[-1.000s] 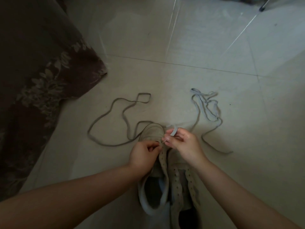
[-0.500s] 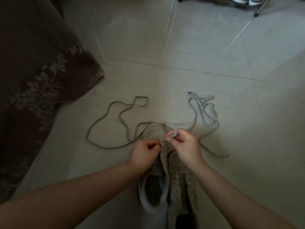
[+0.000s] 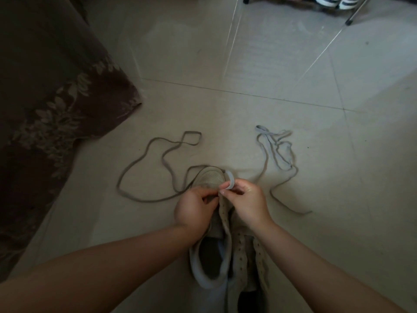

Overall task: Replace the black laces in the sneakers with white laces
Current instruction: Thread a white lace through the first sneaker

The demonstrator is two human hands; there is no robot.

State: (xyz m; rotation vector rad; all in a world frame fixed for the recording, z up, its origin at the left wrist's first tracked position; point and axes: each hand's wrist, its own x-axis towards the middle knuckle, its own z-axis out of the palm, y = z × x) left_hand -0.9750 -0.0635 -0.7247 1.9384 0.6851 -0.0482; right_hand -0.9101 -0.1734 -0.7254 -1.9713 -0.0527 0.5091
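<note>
Two pale sneakers lie side by side on the tiled floor, toes pointing away from me. The left sneaker (image 3: 209, 176) has its eyelet flap pinched by my left hand (image 3: 195, 210). My right hand (image 3: 244, 201) pinches the end of a white lace (image 3: 230, 177) at the top eyelets near the toe. The rest of that white lace (image 3: 274, 150) trails in a loose heap to the right. A dark lace (image 3: 144, 159) lies in loops on the floor to the left. The right sneaker (image 3: 248, 256) shows empty eyelets.
A dark floral cloth (image 3: 45, 109) drapes down at the left onto the floor. At the top right stand a metal leg (image 3: 355, 12) and a pair of striped shoes (image 3: 334, 0). Bare tiles (image 3: 225, 64) stretch ahead of the sneakers.
My right hand has shifted slightly, turning the white lace end at the eyelet. The view has tilted up a little, showing the striped shoes at the top.
</note>
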